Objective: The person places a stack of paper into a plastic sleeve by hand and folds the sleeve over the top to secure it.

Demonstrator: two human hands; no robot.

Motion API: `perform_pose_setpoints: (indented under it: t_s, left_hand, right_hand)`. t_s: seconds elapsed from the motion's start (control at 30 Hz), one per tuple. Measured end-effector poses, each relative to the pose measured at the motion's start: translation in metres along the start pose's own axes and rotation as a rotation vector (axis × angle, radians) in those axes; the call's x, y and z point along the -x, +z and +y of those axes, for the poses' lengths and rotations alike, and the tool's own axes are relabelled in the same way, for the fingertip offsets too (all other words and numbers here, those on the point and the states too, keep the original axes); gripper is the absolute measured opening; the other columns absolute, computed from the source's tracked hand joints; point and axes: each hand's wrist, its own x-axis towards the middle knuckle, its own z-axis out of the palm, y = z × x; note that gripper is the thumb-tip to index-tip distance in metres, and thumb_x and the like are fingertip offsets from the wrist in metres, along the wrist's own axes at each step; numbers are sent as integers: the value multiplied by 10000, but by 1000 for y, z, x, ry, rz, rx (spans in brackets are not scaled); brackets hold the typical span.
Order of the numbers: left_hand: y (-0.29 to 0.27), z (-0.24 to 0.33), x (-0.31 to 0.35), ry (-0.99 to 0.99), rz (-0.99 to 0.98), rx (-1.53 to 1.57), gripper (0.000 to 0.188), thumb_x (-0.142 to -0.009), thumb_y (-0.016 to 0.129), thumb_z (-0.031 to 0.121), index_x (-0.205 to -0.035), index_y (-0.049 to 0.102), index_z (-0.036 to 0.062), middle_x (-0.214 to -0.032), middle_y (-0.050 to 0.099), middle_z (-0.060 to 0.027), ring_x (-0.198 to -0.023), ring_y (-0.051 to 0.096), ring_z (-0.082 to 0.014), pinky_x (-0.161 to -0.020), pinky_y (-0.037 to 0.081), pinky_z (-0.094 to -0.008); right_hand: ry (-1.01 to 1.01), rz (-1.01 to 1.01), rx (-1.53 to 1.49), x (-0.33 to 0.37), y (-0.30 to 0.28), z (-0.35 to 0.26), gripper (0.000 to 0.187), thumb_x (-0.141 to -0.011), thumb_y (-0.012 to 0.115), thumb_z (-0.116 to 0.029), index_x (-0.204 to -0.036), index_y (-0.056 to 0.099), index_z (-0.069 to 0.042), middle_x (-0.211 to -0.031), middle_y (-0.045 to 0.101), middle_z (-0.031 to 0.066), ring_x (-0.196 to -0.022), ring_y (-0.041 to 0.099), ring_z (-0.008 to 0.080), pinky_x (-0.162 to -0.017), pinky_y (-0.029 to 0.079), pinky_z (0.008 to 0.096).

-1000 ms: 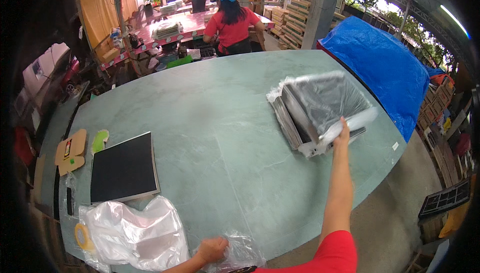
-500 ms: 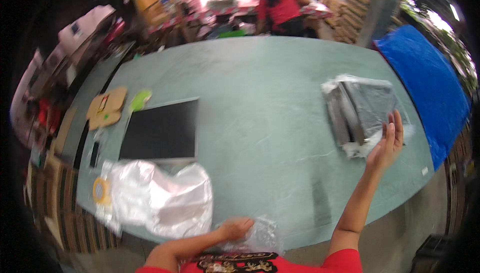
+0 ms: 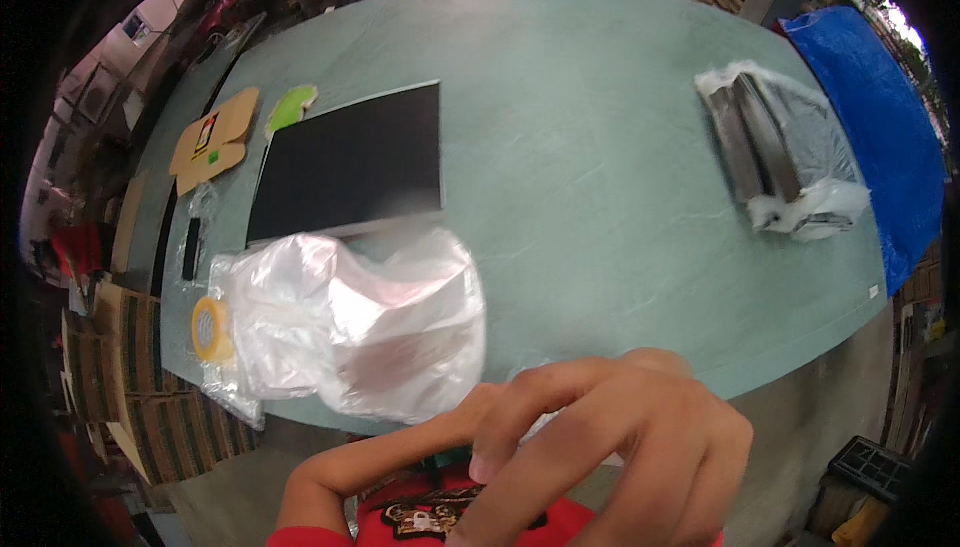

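My right hand (image 3: 640, 437) is large and close in the lower middle, back of the hand showing. Its fingers are bent but spread apart, with nothing seen in them. Behind it, my left hand (image 3: 482, 409) is partly covered, its fingertips hidden. Bits of a clear plastic bag (image 3: 543, 427) show beside that hand, and it appears closed on the bag. Just left of the left hand lies a pile of shiny clear plastic bags (image 3: 400, 337). A dark flat panel (image 3: 350, 162) with a thin pale edge lies beyond the pile.
The green table (image 3: 580, 177) also bears a tape roll (image 3: 209, 329), a small black bar (image 3: 192, 249), a cardboard piece (image 3: 215, 142) and a green scrap (image 3: 292, 110). At the right are wrapped dark panels (image 3: 790, 152), beside a blue tarp (image 3: 880, 137). Pallets (image 3: 180, 437) stand at left.
My right hand has come back from beside the wrapped panels to close in front, now covering part of my left hand. The view has tilted down, so the co-worker in red is mostly out of sight.
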Motion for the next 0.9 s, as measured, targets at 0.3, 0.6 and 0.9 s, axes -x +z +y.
perform_pose_setpoints:
  t_s: [0.3,0.6,0.9]
  left_hand:
    - [-75,-42,160,156,165,99,311,-676,565,284,-860,526,37,-764,552,-189,-716,537,-304,-613,416,-372]
    - [-98,-130,368,106,741,553,395,-772,479,381,-712,536,-5,-670,526,-70,-596,491,-142,-527,376,-263]
    - [-233,-163,412,-14,1291,385,146,-685,484,19,-584,380,37,-597,382,2,-544,375,-82,-505,304,-206]
  right_hand:
    - [-613,685,-390,-36,205,155,213,-749,483,-148,-606,542,-2,-714,589,143,-632,551,236,-530,421,318]
    - [644,-474,1230,-15,219,264,385,-658,627,-219,-959,521,-4,-906,542,129,-845,517,277,-771,405,362]
    - [1238,-485,1461,14,181,313,391,-617,553,-31,-1006,518,-19,-911,557,153,-901,511,311,-790,400,362]
